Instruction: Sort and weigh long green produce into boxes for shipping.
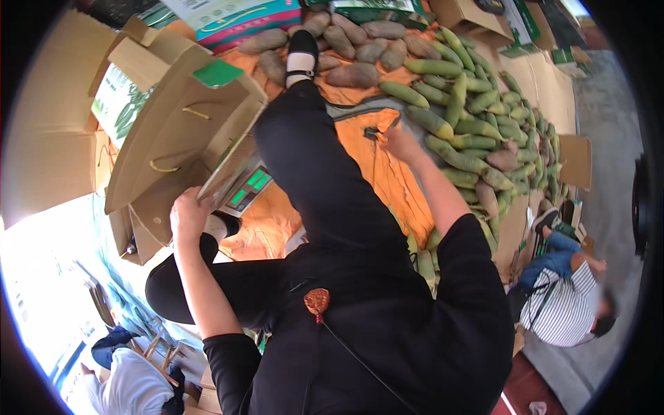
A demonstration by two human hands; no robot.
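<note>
My left hand (pixel 190 216) has its fingers closed over the near edge of an open cardboard box (pixel 181 142), which is tilted and has yellow cord handles. Right beside that hand is a digital scale (pixel 249 188) with a green lit display, partly hidden by the box. On the other side of my leg, my right hand (pixel 403 145) pinches a fold of orange cloth (pixel 391 183) next to a small black piece (pixel 373 133). The cloth spreads under my legs. Close to my right hand lies a big heap of long green radishes (pixel 477 131).
Reddish-brown roots (pixel 353 75) lie along the far side, beside a blue and pink carton (pixel 242 24). More cardboard boxes (pixel 477 21) stand far right. A person in a striped shirt (pixel 560 308) is at the right; another person (pixel 138 380) is at lower left.
</note>
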